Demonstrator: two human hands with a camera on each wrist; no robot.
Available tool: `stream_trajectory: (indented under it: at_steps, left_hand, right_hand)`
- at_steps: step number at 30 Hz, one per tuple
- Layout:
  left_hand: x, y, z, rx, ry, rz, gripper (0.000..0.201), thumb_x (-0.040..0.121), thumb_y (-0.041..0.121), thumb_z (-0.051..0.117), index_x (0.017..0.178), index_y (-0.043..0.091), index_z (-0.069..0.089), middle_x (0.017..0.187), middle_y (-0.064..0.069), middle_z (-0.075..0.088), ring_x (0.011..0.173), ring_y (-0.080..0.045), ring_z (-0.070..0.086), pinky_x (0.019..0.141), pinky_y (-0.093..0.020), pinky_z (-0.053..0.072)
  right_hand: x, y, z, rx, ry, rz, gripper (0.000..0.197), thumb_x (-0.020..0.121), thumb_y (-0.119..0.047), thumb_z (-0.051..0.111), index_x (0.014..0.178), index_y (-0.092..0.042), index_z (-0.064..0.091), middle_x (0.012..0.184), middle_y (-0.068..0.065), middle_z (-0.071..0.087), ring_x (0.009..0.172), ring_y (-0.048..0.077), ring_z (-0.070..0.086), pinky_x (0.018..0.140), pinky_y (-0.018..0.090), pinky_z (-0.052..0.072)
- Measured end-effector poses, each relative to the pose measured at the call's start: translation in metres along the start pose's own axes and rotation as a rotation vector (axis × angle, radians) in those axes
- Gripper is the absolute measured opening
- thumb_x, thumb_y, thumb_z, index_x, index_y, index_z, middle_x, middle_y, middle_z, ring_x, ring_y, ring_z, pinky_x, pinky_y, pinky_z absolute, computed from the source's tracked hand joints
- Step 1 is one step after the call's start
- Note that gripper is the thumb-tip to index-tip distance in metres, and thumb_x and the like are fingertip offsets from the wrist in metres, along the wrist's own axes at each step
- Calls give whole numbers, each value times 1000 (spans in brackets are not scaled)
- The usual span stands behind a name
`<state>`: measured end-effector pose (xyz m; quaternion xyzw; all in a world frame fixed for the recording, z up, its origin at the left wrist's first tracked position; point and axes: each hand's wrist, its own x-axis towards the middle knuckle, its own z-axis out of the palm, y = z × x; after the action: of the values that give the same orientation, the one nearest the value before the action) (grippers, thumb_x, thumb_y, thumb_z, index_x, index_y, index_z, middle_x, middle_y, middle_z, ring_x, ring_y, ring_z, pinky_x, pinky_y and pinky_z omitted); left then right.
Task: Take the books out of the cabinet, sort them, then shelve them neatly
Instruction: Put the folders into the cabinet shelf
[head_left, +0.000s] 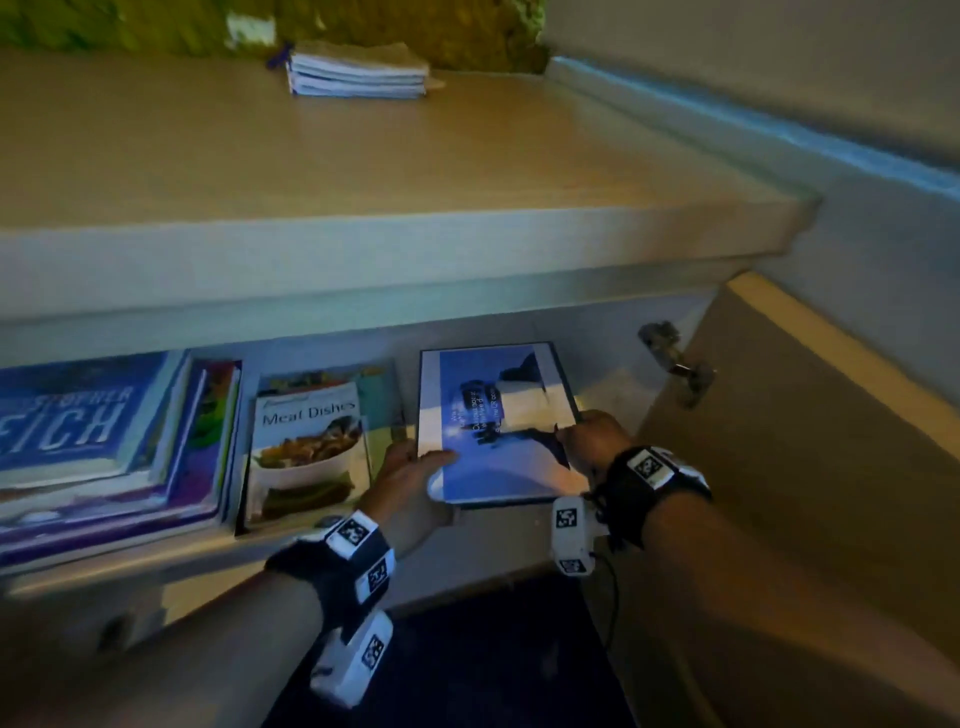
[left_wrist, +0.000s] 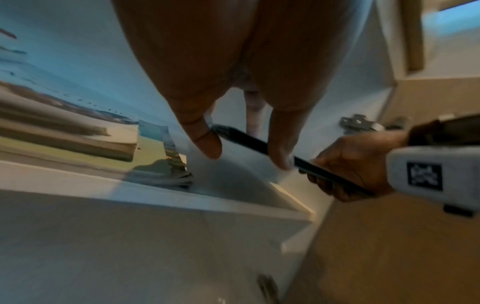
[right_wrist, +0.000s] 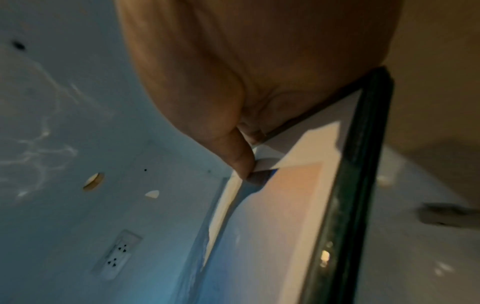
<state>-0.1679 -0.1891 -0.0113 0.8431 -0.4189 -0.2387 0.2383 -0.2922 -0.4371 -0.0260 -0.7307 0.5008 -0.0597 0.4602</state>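
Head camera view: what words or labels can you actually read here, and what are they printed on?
"Meat Dishes": cookbook on the cabinet shelf.
"EICH", partly cut off: big blue book at left.
Blue-covered book, gripped by both hands: text too blurred.
Wrist cameras: square code tags only.

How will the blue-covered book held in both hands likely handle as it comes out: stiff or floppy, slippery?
The blue book probably stays stiff: its dark-edged cover looks flat and unbent between the left hand and right hand. Its glossy sheen suggests it may be somewhat slippery.

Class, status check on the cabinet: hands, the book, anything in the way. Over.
Left hand and right hand both grip the blue-covered book, at the cabinet mouth. Meat Dishes book lies close left. Open door stands right.
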Motion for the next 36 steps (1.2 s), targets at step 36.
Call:
stream_trajectory:
  at_steps: [36]
  left_hand:
    - [150,13,32,107,58,-177,83,65,50,88,139,34,53,138,-7,30,113,-28,55,102,-30,45]
  right_hand:
    - [73,8,32,-504,155,-427,56,99,-50,52,149,-29,44,160,12,31,147,34,30,119,51,31]
